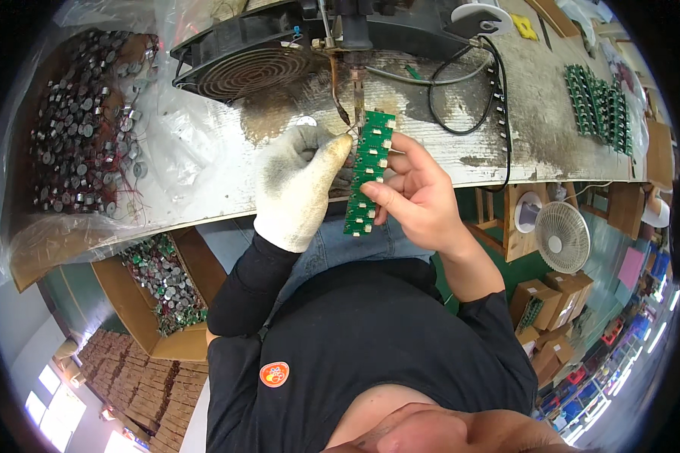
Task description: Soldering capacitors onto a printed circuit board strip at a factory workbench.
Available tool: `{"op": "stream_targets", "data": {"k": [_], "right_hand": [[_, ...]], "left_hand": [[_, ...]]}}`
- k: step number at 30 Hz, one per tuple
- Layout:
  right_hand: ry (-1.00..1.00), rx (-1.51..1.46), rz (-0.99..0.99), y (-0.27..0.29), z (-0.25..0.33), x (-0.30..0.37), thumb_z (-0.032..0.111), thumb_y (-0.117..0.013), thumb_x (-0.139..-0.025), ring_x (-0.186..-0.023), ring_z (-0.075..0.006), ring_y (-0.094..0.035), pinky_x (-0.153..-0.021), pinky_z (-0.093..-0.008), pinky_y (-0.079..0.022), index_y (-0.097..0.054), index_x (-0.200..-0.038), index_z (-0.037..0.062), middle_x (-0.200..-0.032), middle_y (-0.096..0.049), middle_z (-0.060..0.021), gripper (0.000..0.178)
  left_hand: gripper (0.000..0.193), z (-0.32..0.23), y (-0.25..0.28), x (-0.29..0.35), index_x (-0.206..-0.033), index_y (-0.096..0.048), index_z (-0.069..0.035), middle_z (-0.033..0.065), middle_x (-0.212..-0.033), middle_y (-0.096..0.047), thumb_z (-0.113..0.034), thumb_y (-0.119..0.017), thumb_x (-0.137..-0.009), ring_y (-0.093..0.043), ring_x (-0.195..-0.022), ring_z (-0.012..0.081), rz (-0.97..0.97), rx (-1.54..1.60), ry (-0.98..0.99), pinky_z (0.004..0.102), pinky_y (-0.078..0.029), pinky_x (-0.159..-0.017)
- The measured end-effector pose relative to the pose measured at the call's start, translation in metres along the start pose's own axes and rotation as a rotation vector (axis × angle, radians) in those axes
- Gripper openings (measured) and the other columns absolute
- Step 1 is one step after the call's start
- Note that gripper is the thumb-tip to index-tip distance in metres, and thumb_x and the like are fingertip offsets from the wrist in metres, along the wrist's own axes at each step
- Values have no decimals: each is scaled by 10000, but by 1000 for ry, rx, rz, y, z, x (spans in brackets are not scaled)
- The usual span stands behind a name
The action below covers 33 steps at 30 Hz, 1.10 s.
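Green circuit board strip (pixel 369 172) held over table (pixel 227 158) edge, long axis running 12 to 6 o'clock, top end tipped slightly toward 1 o'clock, just under soldering tip (pixel 357 94). Left hand (pixel 298 185), white glove, grip pinched closed on small part at strip's 10 o'clock edge, fingers curled, forearm rising from 7 o'clock. Right hand (pixel 419 192), bare, grip clasping strip's right edge, thumb across front, wrist bent, forearm from 5 o'clock.
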State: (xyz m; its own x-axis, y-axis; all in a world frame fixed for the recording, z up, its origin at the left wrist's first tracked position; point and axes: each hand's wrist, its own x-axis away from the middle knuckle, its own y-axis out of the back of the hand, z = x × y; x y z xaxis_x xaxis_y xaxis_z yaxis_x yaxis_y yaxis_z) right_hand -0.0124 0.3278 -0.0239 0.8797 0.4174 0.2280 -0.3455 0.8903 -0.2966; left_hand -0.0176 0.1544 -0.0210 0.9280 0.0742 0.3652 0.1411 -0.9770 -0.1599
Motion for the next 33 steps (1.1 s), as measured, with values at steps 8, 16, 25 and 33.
{"op": "stream_targets", "data": {"k": [8, 16, 25, 33], "right_hand": [[-20, 46, 2, 0, -4, 0, -16, -596, -885, -695, -88, -619, -535, -209, -489, -353, -1333, -19, -1011, -611, -105, 510], [-59, -13, -27, 0, -5, 0, -12, -596, -884, -659, -112, -611, -498, -218, -489, -306, -1344, -12, -991, -612, -128, 544], [-11, 39, -48, 4, -3, -2, -28, -607, -866, -643, -132, -622, -473, -223, -490, -259, -1393, -28, -1017, -594, -156, 631], [-21, 79, -37, -5, -5, 3, -40, -606, -861, -659, -132, -633, -490, -226, -495, -268, -1393, -16, -1009, -599, -144, 631]], "left_hand": [[210, 6, -1, 3, -903, -613, 41, 46, -772, -630, -159, -670, -874, -568, -659, 78, -56, -37, 0, 228, -455, -578], [251, 14, 15, 15, -931, -604, 28, 106, -800, -642, -163, -720, -815, -619, -739, 136, -178, -381, -319, 257, -477, -622], [386, 8, 25, 14, -1082, -593, 44, 151, -956, -624, -129, -735, -767, -635, -805, 210, -111, -589, -516, 304, -491, -733], [218, 6, 10, 5, -952, -658, 27, 124, -798, -664, -169, -655, -858, -625, -721, 165, 60, -290, -278, 292, -482, -649]]}}
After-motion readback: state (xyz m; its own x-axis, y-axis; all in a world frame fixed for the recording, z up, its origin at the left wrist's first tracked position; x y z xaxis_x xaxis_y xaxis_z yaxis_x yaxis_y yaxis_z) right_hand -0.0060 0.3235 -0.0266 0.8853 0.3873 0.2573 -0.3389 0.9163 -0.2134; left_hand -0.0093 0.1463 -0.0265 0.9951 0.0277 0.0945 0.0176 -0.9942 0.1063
